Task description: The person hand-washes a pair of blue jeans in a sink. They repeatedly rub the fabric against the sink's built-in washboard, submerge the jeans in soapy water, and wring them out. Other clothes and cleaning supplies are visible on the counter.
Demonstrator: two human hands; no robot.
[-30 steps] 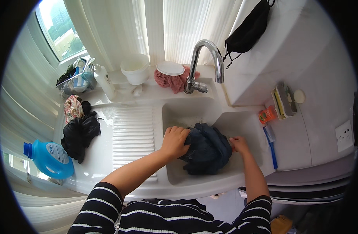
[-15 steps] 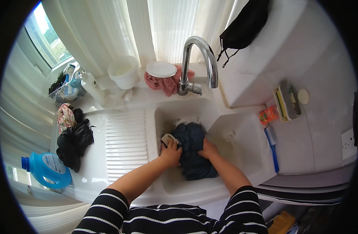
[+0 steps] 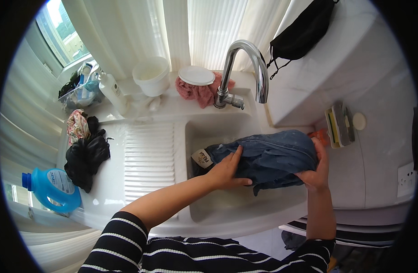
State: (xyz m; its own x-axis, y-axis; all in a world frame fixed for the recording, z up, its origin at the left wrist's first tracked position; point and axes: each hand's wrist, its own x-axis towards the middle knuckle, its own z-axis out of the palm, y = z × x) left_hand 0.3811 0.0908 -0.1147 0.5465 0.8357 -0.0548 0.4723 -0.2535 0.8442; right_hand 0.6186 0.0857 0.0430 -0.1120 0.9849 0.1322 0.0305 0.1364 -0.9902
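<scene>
A wet blue denim garment [image 3: 268, 152] with a light printed patch [image 3: 201, 158] at its left end stretches across the white sink basin [image 3: 197, 207]. My right hand [image 3: 316, 168] has its fingers wrapped round the bunched right end, lifted over the right part of the basin. On the garment's left part lies my left hand [image 3: 228, 173], palm down with fingers spread. A darker bit of the cloth hangs down into the basin beside the patch. Cloudy water shows below the garment.
A chrome faucet [image 3: 238, 68] arches behind the basin. Left of it is a ribbed washboard surface [image 3: 150, 159], with black cloth [image 3: 88, 157] and a blue detergent jug [image 3: 54, 189] beyond. A white tub [image 3: 151, 77] and pink cloth [image 3: 202, 94] stand behind; a sponge holder [image 3: 338, 125] is at right.
My right hand has raised its end of the garment and moved right, stretching the cloth sideways. My left hand has shifted right, off the patch onto the blue fabric. The view has shifted slightly.
</scene>
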